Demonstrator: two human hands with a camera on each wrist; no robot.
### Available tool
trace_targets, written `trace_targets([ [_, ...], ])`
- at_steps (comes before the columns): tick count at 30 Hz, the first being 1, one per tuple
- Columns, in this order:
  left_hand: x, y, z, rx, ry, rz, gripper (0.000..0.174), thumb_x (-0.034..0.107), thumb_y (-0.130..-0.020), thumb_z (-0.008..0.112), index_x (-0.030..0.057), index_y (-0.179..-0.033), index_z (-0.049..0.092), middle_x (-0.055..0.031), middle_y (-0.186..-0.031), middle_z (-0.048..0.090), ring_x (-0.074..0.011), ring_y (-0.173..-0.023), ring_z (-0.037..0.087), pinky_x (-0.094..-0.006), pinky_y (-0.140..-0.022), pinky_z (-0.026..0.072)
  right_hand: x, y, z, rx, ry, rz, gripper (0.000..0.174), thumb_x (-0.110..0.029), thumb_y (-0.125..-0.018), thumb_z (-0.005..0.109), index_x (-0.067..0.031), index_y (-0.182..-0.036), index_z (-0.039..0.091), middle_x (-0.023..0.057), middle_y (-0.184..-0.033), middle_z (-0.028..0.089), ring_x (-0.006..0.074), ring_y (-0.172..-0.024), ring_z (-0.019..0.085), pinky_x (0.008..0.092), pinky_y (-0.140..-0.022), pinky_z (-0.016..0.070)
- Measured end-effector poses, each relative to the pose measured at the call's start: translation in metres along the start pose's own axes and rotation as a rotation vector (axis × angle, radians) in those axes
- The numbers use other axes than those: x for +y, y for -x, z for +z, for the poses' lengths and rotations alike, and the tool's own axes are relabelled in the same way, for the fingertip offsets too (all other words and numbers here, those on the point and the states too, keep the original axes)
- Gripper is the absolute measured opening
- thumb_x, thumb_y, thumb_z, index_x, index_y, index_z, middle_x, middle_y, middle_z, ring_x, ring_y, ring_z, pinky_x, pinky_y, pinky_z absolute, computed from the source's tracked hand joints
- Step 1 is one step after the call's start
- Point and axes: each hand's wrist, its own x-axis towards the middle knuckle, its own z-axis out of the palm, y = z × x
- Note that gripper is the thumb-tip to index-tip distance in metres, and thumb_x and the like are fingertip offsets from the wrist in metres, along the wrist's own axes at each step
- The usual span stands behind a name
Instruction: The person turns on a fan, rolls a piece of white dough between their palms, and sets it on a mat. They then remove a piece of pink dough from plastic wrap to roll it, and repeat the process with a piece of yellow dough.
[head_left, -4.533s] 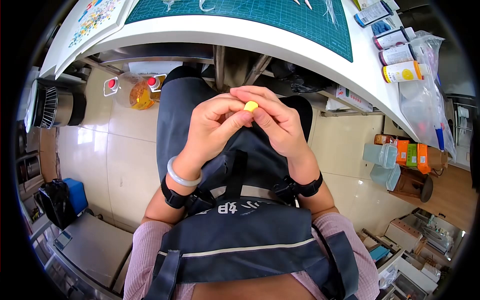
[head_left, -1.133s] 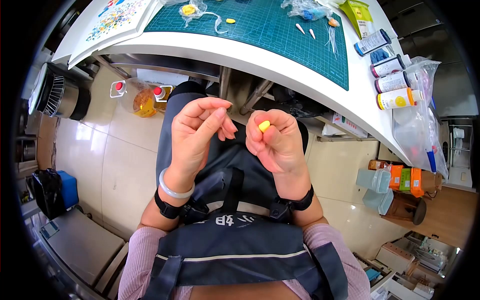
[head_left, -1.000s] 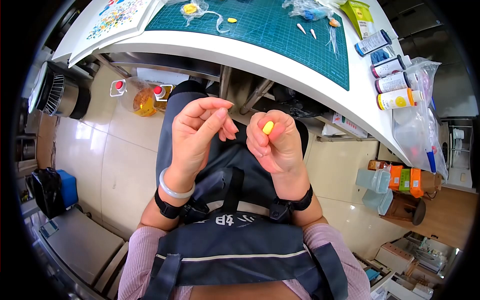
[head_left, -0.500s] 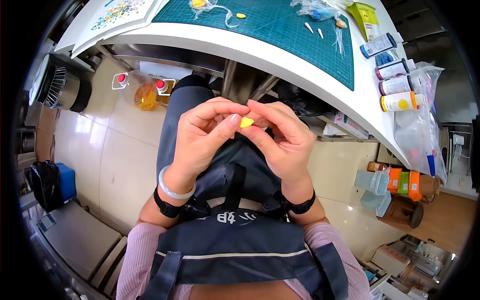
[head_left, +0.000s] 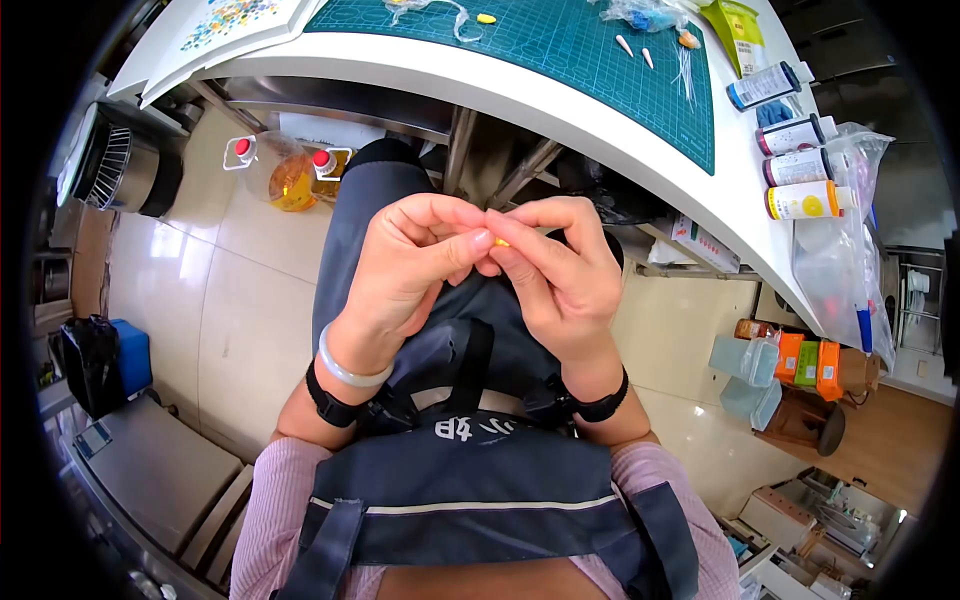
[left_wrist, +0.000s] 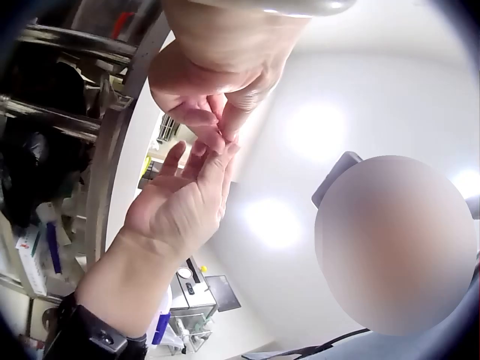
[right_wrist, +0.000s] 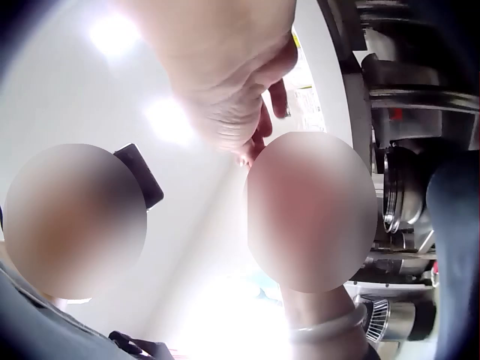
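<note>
A small yellow piece (head_left: 501, 241) shows as a sliver between the fingertips of both hands, held above the lap. The left hand (head_left: 415, 245) pinches at its left side, thumb and index finger bent toward each other. From the right, the right hand (head_left: 568, 275) grips it between thumb and index finger. The fingertips of the two hands meet and cover most of the piece. In the left wrist view the left hand (left_wrist: 225, 67) and right hand (left_wrist: 176, 210) touch at their tips; the piece is hidden there. The right wrist view shows the right hand (right_wrist: 232, 82) from behind.
A green cutting mat (head_left: 560, 70) on the white table (head_left: 400, 72) bears another yellow piece (head_left: 486, 19), two pale pink cones (head_left: 647, 58) and plastic wrap (head_left: 640, 14). Several bottles (head_left: 800, 200) line the table's right side. Oil jugs (head_left: 290, 182) stand on the floor at left.
Earlier the left hand was apart while the right hand held the yellow piece; now the hands are together around it. Since half a second ago the fingers have closed over more of it.
</note>
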Motion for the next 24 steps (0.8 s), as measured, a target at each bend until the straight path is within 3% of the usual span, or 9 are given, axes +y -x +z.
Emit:
trace_targets([
  [3,0.001,0.0,0.001,0.039,-0.073,0.01,0.017,-0.001,-0.082,0.065,-0.0008,-0.098,0.064,-0.0113,-0.083,0.068,-0.0147,-0.072,0.066,-0.0173,-0.053,0.0419,0.004,0.002,0.006,0.089,0.105,-0.032,0.024,-0.004,-0.071,0.071,-0.0026,-0.095,0.068,0.0055,-0.082,0.059,0.0213,-0.071,0.054,0.0286,-0.06,0.0416],
  [5,0.001,0.0,0.0,0.111,-0.231,0.065,0.017,0.0,-0.082,0.066,-0.0016,-0.099,0.063,-0.0124,-0.085,0.068,-0.0156,-0.074,0.068,-0.017,-0.052,0.0419,0.004,-0.003,0.003,0.051,0.111,-0.008,0.024,-0.004,-0.071,0.071,-0.0025,-0.094,0.068,0.0059,-0.082,0.059,0.0213,-0.071,0.055,0.0291,-0.06,0.0421],
  [7,-0.002,-0.001,-0.002,0.118,-0.222,0.092,0.018,0.0,-0.082,0.066,-0.0019,-0.099,0.063,-0.0121,-0.084,0.068,-0.0143,-0.073,0.067,-0.0167,-0.052,0.0421,0.004,-0.006,0.001,-0.069,0.087,-0.022,0.022,-0.005,-0.071,0.072,-0.003,-0.093,0.068,0.0061,-0.082,0.06,0.0218,-0.072,0.056,0.0303,-0.06,0.0427],
  [9,-0.003,-0.003,-0.004,0.121,-0.212,0.12,0.019,0.001,-0.082,0.067,-0.0022,-0.1,0.063,-0.0117,-0.084,0.068,-0.013,-0.073,0.066,-0.0163,-0.053,0.0423,0.012,-0.003,-0.001,-0.057,0.095,-0.06,0.021,-0.006,-0.071,0.071,-0.0032,-0.092,0.067,0.006,-0.082,0.06,0.0219,-0.072,0.057,0.0308,-0.06,0.043],
  [12,0.0,-0.005,-0.004,0.067,-0.145,0.062,0.02,0.004,-0.083,0.066,-0.0027,-0.101,0.063,-0.0097,-0.082,0.068,-0.0103,-0.069,0.063,-0.0154,-0.052,0.0396,0.018,-0.002,-0.001,-0.051,0.106,-0.131,0.021,-0.005,-0.074,0.07,-0.0015,-0.094,0.067,0.0077,-0.085,0.061,0.022,-0.074,0.057,0.0299,-0.06,0.0442],
  [14,0.005,-0.006,0.0,0.084,-0.107,-0.161,0.018,0.006,-0.084,0.065,-0.0025,-0.1,0.064,-0.0075,-0.08,0.066,-0.0064,-0.063,0.056,-0.0153,-0.051,0.0354,0.019,-0.002,0.0,-0.056,0.109,-0.162,0.022,-0.003,-0.076,0.068,0.0004,-0.097,0.067,0.0096,-0.088,0.062,0.022,-0.075,0.057,0.0284,-0.06,0.0451],
  [16,0.001,-0.006,-0.007,0.042,-0.119,-0.142,0.017,0.008,-0.085,0.065,-0.0022,-0.098,0.064,-0.0069,-0.078,0.066,-0.0054,-0.061,0.053,-0.0157,-0.05,0.0338,0.018,-0.004,0.004,0.006,0.101,-0.161,0.02,-0.008,-0.073,0.069,-0.0035,-0.093,0.067,0.0053,-0.085,0.062,0.0229,-0.074,0.058,0.032,-0.065,0.0437],
  [22,-0.003,-0.004,-0.013,-0.017,-0.127,-0.042,0.014,0.009,-0.086,0.064,-0.0014,-0.095,0.067,-0.0069,-0.078,0.066,-0.0036,-0.06,0.046,-0.0161,-0.051,0.033,0.004,-0.007,0.003,-0.028,0.067,-0.011,0.026,-0.007,-0.072,0.069,-0.004,-0.098,0.067,0.0062,-0.092,0.063,0.0227,-0.076,0.058,0.0315,-0.067,0.0432],
  [24,0.0,-0.003,-0.01,-0.01,-0.092,-0.038,0.013,0.008,-0.086,0.064,-0.0012,-0.094,0.067,-0.0069,-0.078,0.066,-0.004,-0.061,0.047,-0.0166,-0.051,0.0339,0.016,-0.003,0.003,-0.029,0.075,-0.1,0.026,-0.007,-0.072,0.069,-0.0041,-0.098,0.067,0.0063,-0.095,0.063,0.0225,-0.077,0.058,0.0318,-0.067,0.0432],
])
